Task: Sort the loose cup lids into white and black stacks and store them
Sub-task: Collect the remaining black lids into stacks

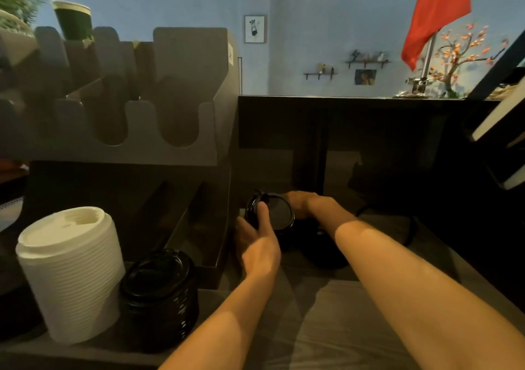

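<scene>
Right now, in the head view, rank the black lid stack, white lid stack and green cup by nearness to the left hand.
From the left hand, which grips loose black lids:
1. black lid stack, lower left of the hand.
2. white lid stack, farther left.
3. green cup, far back, atop the organizer.

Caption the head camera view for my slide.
Left hand and right hand hold black lids right of a white lid stack and a black lid stack.
</scene>
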